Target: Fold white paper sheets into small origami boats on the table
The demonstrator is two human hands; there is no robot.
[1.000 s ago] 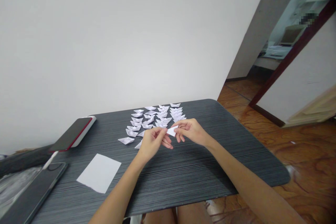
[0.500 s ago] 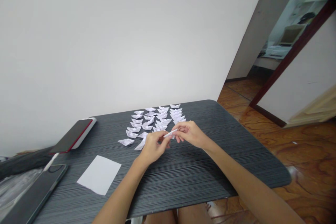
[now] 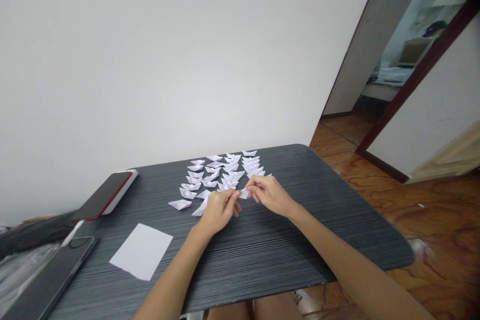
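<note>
Between my two hands a small piece of folded white paper point(image 3: 243, 193) is held just above the table. My left hand point(image 3: 220, 208) pinches its left side between thumb and fingers. On the right side, my right hand point(image 3: 270, 194) grips it the same way. The fingers cover much of the paper, so its full shape is hidden. Behind the hands stand several white paper boats point(image 3: 212, 176) in loose rows. One paper boat point(image 3: 180, 204) sits apart at the left. A flat white sheet of paper point(image 3: 142, 251) lies left of my left forearm.
The dark wood-grain table point(image 3: 255, 260) meets a white wall point(image 3: 168, 60) at the back. At the left are a phone point(image 3: 52, 275) and a dark, red-edged device point(image 3: 103, 195), with a white cable point(image 3: 73, 233) near them. A doorway opens at the right.
The folded paper has turned from a thin, edge-on strip to show a broader face. My hands have drawn slightly apart, still gripping it.
</note>
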